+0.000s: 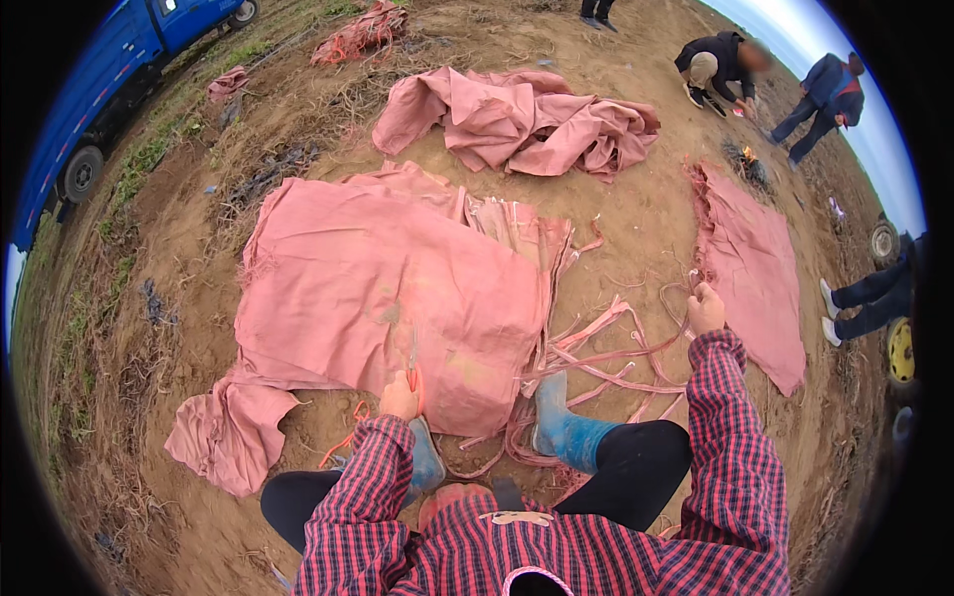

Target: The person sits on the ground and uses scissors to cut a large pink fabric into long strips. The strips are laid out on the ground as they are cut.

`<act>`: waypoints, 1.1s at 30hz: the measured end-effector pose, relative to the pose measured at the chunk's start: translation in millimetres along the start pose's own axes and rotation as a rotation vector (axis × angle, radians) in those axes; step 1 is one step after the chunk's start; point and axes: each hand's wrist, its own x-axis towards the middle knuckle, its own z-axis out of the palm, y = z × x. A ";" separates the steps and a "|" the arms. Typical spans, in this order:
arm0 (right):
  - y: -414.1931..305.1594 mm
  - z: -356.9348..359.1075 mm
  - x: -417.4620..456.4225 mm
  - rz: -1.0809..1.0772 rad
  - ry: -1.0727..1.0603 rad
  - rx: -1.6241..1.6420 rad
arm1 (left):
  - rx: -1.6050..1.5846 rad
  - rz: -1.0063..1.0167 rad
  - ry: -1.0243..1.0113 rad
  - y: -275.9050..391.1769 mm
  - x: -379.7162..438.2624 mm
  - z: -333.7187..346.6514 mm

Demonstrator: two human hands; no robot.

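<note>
My left hand (pixel 399 396) grips a pair of scissors (pixel 418 384) by the orange handles, their blades pointing away from me over a stack of flattened pink woven sacks (pixel 387 261). Out to the right, my right hand (pixel 706 309) is closed on a thin pink fabric strip (pixel 659 346), whose end sticks up above the fist. Just beyond that hand lies a separate pink woven sheet (pixel 756 268) with a frayed left edge. Several cut strips (pixel 596 372) lie tangled on the soil between my right hand and the stack.
A crumpled heap of pink fabric (pixel 514 123) lies beyond the stack; a smaller piece (pixel 227 432) is at its lower left. A small fire (pixel 749 158) burns near a crouching person (pixel 719 71). Other people stand at the right. A blue truck (pixel 97 97) is at upper left.
</note>
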 end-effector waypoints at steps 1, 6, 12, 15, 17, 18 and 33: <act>29.2 -16.8 -2.1 0.035 0.010 -0.029 | -0.008 -0.011 -0.007 -5.8 2.7 3.3; 135.7 -55.0 -75.9 0.417 -0.424 -0.466 | 0.014 -0.088 0.014 -21.2 20.7 22.7; 67.3 84.9 -99.1 0.216 -0.620 0.068 | 0.016 -0.029 -0.058 10.8 40.5 55.2; -22.1 186.3 -88.4 0.231 -0.844 0.449 | -0.052 0.048 -0.160 35.2 34.0 65.9; -71.6 241.3 -79.2 0.223 -0.781 0.382 | -0.110 0.147 -0.292 45.2 23.1 67.1; -90.1 259.6 -74.5 0.423 -0.859 0.536 | -0.105 0.138 -0.396 49.0 16.9 65.8; -264.4 219.9 -99.7 -0.213 -0.773 1.184 | -0.516 -0.318 -0.331 73.1 91.2 21.4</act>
